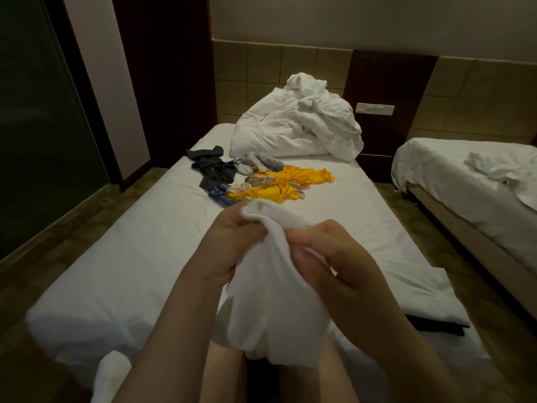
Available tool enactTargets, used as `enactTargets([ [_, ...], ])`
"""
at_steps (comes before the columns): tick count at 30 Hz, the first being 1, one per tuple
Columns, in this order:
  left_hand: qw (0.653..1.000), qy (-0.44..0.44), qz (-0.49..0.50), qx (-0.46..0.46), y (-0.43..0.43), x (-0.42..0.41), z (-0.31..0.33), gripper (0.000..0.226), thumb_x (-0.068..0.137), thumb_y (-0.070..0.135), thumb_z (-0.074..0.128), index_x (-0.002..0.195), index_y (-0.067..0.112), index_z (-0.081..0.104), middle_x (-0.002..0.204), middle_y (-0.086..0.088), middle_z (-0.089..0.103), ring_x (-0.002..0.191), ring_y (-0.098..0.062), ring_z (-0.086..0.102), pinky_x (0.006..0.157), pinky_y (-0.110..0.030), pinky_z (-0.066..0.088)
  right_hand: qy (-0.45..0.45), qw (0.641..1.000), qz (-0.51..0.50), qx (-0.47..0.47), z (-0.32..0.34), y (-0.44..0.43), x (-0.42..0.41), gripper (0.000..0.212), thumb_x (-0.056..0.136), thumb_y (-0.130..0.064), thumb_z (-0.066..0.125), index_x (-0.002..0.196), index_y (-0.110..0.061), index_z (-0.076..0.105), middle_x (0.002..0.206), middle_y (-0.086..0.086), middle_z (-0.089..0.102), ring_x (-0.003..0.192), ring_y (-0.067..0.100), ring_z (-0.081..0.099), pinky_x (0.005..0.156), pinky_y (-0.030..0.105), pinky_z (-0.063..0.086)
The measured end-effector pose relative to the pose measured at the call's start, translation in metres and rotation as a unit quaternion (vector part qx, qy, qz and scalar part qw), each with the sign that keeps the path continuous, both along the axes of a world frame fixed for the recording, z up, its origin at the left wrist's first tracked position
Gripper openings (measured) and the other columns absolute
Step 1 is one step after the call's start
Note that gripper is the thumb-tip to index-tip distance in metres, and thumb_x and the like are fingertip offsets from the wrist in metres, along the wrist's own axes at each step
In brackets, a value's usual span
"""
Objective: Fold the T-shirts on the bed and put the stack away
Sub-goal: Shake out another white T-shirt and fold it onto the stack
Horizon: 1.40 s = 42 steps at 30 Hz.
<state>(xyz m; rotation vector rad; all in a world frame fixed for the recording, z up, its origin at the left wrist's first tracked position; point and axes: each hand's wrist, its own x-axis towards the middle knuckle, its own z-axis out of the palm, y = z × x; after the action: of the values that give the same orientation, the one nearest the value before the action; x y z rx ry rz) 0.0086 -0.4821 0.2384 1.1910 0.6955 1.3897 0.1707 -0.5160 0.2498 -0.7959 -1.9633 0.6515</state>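
Note:
A white T-shirt (273, 301) hangs in front of me above the near end of the bed (139, 257). My left hand (229, 237) pinches its upper edge on the left. My right hand (328, 257) grips the same edge just to the right, the two hands close together. Farther up the bed lies a loose pile of clothes: a yellow T-shirt (293, 181), a dark grey T-shirt (212, 167), a beige garment (255, 180), a blue one (222, 193) and a grey one (261, 161). None of them is folded.
A crumpled white duvet (296, 126) is heaped at the head of the bed. A second bed (476, 193) stands to the right across a narrow floor gap. A dark glass panel (37, 141) and dark door are at left. A dark item (436, 324) lies by the bed's right corner.

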Motion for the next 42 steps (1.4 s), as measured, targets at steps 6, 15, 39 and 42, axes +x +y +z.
enactTargets([
  [6,0.999,0.041,0.026,0.011,-0.007,0.009,0.007,0.023,0.063,0.0,0.062,0.058,0.019,0.072,0.057,0.001,0.066,0.052,-0.009,0.062,0.05,-0.019,0.051,0.026,0.997,-0.055,0.051,0.004,0.0,-0.004,0.011,0.072,-0.049,0.056,0.078,-0.041,0.061,0.081,-0.012,0.052,0.082,0.008,0.051,0.067,0.014,0.04],
  [15,0.988,0.087,0.129,0.025,-0.005,0.005,0.01,0.008,0.079,0.002,0.064,0.083,0.009,0.067,0.069,0.001,0.068,0.067,-0.012,0.063,0.061,-0.023,0.051,-0.066,0.984,-0.063,0.156,0.004,-0.007,-0.008,0.015,0.088,-0.035,0.048,0.075,-0.027,0.051,0.073,-0.012,0.052,0.072,0.006,0.046,0.064,0.02,0.036],
  [39,0.933,0.281,0.202,0.097,0.006,0.008,0.03,0.016,0.083,0.01,0.065,0.085,0.025,0.07,0.08,0.006,0.07,0.071,0.004,0.058,0.062,-0.004,0.043,-0.289,0.899,-0.26,0.201,0.054,0.052,0.061,0.04,0.089,-0.054,0.043,0.103,-0.026,0.066,0.092,-0.01,0.05,0.093,0.015,0.048,0.077,0.032,0.033],
  [42,0.925,0.3,0.21,0.099,0.014,0.016,0.033,0.009,0.082,0.014,0.067,0.084,0.021,0.072,0.077,0.003,0.068,0.068,-0.001,0.056,0.062,-0.01,0.042,-0.22,0.929,-0.254,0.156,0.042,0.048,0.048,0.053,0.084,-0.059,0.05,0.128,-0.029,0.051,0.116,-0.008,0.054,0.11,0.012,0.045,0.091,0.034,0.036],
])
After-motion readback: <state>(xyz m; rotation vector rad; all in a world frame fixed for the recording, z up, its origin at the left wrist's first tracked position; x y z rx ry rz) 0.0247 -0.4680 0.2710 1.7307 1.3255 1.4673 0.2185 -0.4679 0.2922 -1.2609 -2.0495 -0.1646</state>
